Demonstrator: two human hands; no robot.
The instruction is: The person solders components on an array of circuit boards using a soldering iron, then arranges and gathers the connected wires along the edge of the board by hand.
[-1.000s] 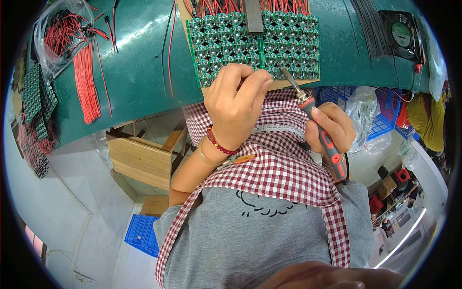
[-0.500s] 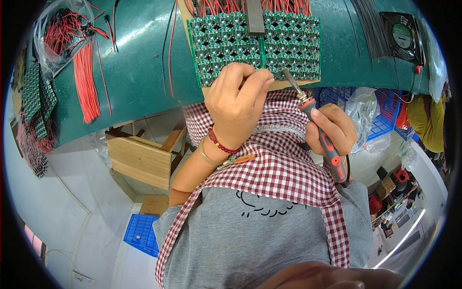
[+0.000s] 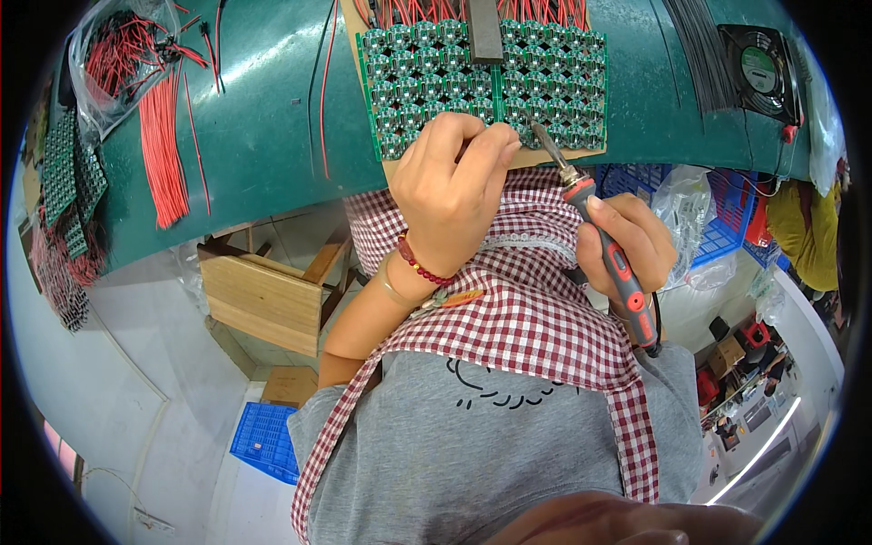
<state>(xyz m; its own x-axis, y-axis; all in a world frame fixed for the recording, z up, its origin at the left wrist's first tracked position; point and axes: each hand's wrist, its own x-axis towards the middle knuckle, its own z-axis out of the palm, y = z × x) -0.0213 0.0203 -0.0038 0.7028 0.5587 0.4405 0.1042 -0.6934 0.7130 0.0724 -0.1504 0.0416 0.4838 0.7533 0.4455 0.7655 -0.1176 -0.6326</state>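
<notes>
Centrally, near the top of the frame, my left hand point(image 3: 450, 195) rests its fingertips on the lower edge of the green circuit panel point(image 3: 481, 77), a grid of small boards lying on a brown backing sheet point(image 3: 545, 156) on the green tabletop point(image 3: 263, 136). Its grip is pressed together, the fingers curled and bunched against the panel; whether anything is pinched between them cannot be told, since the knuckles hide the tips. A red bead bracelet point(image 3: 420, 263) circles that wrist.

To the right of centre, my right hand point(image 3: 627, 241) wraps closed around the red-and-black handle of a soldering iron point(image 3: 599, 245). The iron slants upward to the left, and its metal tip meets the bottom row of the panel just beside my left fingertips.

A dark bar point(image 3: 483, 32) lies across the middle of the panel, and red wires point(image 3: 536, 11) fringe its top edge. At the left, a bundle of loose red wires point(image 3: 163, 150) lies on the tabletop, with a clear bag of more red wires point(image 3: 123, 54) in the upper left corner and stacked green boards point(image 3: 64, 182) at the far left edge. A small black fan point(image 3: 758, 73) sits in the upper right. Below the tabletop, a wooden stool point(image 3: 263, 291) stands at left centre, and a blue crate point(image 3: 268, 440) lies on the floor at lower left.
</notes>
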